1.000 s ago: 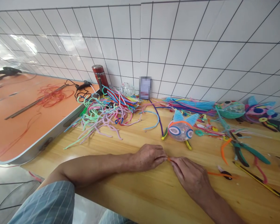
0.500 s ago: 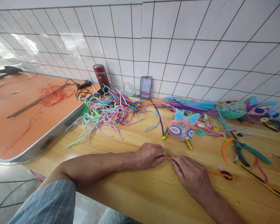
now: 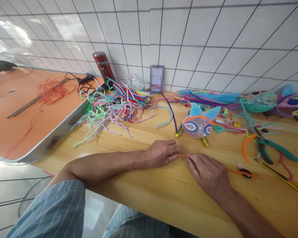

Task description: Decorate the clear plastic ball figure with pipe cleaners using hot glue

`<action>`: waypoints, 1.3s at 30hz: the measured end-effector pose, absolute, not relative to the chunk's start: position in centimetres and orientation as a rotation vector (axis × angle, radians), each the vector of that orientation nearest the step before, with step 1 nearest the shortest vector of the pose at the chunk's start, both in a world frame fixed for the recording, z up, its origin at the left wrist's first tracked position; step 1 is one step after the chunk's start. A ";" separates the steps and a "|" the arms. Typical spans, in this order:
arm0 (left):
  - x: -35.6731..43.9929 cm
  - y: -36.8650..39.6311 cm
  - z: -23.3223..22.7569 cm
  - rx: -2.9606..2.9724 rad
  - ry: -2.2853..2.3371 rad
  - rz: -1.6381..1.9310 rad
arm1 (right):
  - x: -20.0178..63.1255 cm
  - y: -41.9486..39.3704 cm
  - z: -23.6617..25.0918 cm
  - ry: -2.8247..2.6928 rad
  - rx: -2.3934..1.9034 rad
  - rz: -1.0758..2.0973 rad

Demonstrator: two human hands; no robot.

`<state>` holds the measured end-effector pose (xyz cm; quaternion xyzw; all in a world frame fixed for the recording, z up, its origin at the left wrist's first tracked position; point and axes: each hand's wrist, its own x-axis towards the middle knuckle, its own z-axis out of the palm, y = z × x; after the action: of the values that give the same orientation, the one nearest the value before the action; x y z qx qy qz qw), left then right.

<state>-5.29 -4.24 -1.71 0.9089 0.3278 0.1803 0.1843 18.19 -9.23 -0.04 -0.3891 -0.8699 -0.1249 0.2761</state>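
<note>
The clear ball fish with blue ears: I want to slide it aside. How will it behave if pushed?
The ball fish looks round and hollow, so probably light and apt to roll. Its thin pipe-cleaner legs would likely bend rather than brace it.

Heap of pastel pipe cleaners point(image 3: 106, 112), red flask point(image 3: 101, 67), fish-shaped craft ball point(image 3: 197, 125), green-handled pliers point(image 3: 270, 147), orange table point(image 3: 20, 115)

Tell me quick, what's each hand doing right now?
Left hand: closed, pinching the orange pipe cleaner.
Right hand: closed, pinching the same pipe cleaner at its other side.
</note>
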 end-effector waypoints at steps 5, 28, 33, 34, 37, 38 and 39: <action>-5.3 -4.2 -2.0 2.603 0.908 0.513 | 18.4 -9.1 0.0 -2.329 -1.058 -0.338; -4.5 -4.5 -0.7 2.577 1.007 0.206 | 18.0 -9.1 -0.7 -2.360 -0.966 -0.468; -4.7 -4.2 -1.0 2.555 1.034 0.208 | 18.2 -8.9 0.0 -2.341 -1.019 -0.505; -4.8 -4.2 -1.1 2.548 1.038 0.232 | 18.3 -8.9 0.2 -2.329 -1.034 -0.515; -5.1 -4.3 -1.4 2.525 1.053 0.368 | 18.4 -8.8 0.4 -2.316 -1.067 -0.521; -5.2 -4.3 -1.5 2.527 1.046 0.398 | 18.4 -8.9 0.3 -2.324 -1.069 -0.510; -5.2 -4.4 -1.6 2.535 1.032 0.415 | 18.4 -8.9 0.3 -2.338 -1.067 -0.495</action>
<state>-5.20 -4.38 -1.57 0.8998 0.3664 0.1473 0.1854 18.37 -8.93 0.30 -0.3938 -0.8628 -0.1827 0.2592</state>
